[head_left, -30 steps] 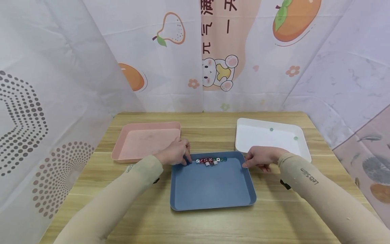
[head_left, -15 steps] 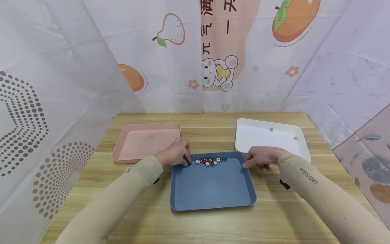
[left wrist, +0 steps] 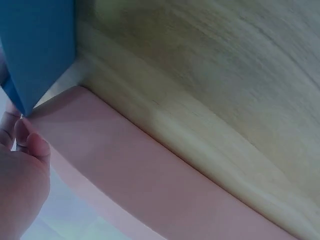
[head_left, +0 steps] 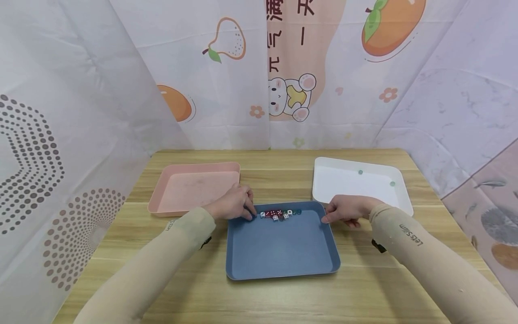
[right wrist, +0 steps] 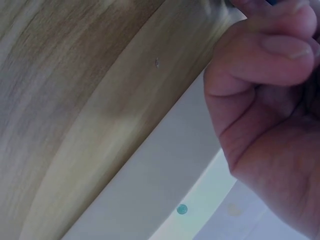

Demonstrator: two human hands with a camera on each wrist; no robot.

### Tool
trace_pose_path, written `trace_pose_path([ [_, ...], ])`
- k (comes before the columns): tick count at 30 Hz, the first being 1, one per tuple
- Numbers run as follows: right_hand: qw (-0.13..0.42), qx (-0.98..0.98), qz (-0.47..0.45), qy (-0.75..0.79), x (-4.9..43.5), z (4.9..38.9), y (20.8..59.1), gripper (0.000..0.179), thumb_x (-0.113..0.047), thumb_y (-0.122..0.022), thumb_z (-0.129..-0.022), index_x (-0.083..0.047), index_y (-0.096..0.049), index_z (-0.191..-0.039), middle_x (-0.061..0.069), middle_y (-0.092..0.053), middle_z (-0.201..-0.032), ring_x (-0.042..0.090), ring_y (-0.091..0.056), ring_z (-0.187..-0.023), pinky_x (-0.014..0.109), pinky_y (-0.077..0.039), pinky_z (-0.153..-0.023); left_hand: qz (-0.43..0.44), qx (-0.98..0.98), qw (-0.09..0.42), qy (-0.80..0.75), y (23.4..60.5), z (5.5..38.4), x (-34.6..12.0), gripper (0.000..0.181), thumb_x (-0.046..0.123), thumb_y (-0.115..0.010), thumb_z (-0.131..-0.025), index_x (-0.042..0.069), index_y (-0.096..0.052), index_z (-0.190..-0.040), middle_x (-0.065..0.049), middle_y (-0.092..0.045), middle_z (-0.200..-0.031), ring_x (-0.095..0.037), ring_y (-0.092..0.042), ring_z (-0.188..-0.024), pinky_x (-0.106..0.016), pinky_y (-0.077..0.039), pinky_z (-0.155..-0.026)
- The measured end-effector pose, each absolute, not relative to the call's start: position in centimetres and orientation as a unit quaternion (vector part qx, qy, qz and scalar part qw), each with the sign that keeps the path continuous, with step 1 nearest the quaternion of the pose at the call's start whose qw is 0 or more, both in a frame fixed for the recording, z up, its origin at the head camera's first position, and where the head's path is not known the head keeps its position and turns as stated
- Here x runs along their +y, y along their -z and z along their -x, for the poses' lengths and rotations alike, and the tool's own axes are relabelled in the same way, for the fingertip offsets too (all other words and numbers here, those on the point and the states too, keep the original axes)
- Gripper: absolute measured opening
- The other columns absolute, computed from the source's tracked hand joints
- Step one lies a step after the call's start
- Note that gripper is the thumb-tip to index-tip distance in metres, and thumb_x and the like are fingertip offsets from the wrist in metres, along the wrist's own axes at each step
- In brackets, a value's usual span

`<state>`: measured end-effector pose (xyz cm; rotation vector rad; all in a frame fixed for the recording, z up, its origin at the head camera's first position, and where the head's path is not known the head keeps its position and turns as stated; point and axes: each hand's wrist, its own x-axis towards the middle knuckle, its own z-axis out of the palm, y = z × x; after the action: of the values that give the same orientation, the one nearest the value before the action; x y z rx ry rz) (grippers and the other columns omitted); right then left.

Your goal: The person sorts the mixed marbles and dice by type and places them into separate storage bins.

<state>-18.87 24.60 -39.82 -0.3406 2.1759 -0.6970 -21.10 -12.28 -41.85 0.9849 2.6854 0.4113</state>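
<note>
A blue tray (head_left: 283,252) lies on the table, with a huddle of white dice (head_left: 275,218), red dice (head_left: 273,212) and green dice (head_left: 298,211) along its far wall. At the far left corner my left hand (head_left: 232,203) reaches over the rim and pinches a dark blue die (head_left: 254,217) between thumb and fingers; they partly hide it. My right hand (head_left: 346,209) grips the tray's rim near the far right corner, thumb inside and fingers curled outside. In the right wrist view that hand (right wrist: 270,115) shows curled fingers.
Behind my left hand stands a pink tray (head_left: 194,189). A white tray (head_left: 344,182) at the back right holds two pale green round pieces, one green piece (head_left: 360,172) toward its far wall. Printed curtains (head_left: 226,90) surround the wooden table (head_left: 283,301).
My left fingers have slid slightly right along the far wall with the dark blue die, toward the white die at the row's left end. My right hand has stayed on the tray's rim.
</note>
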Motion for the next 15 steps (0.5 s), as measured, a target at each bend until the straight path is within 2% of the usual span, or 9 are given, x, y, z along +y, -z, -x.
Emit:
trace_pose_path([
  [7,0.4,0.866,0.125,0.273,24.7,18.9,39.9,0.039,-0.033,-0.07,-0.098,-0.004,-0.058,-0.075,-0.002,-0.042,-0.052,0.011,-0.043,-0.04,0.023,-0.035,-0.042,-0.297,0.903,0.135,-0.28,40.8,21.5,-11.5,0.013,0.018,-0.088,-0.081,0.018,-0.085,-0.094,0.001,-0.065,-0.107,-0.019,-0.046,-0.105,-0.033,-0.039,-0.087],
  [10,0.401,0.864,0.122,0.278,24.7,18.9,40.0,0.038,-0.034,-0.07,-0.098,-0.003,-0.061,-0.078,-0.001,-0.042,-0.051,0.011,-0.042,-0.04,0.023,-0.035,-0.042,-0.277,0.898,0.143,-0.311,40.3,21.6,-10.8,0.015,0.018,-0.086,-0.084,0.018,-0.084,-0.099,0.002,-0.062,-0.109,-0.02,-0.044,-0.108,-0.032,-0.038,-0.087],
  [15,0.4,0.862,0.122,0.286,24.9,18.8,40.2,0.038,-0.034,-0.07,-0.098,-0.002,-0.062,-0.08,-0.001,-0.042,-0.05,0.012,-0.041,-0.04,0.024,-0.036,-0.042,-0.245,0.89,0.153,-0.354,39.6,22.0,-9.3,0.015,0.017,-0.082,-0.088,0.015,-0.083,-0.103,-0.003,-0.055,-0.114,-0.021,-0.045,-0.109,-0.029,-0.045,-0.085],
])
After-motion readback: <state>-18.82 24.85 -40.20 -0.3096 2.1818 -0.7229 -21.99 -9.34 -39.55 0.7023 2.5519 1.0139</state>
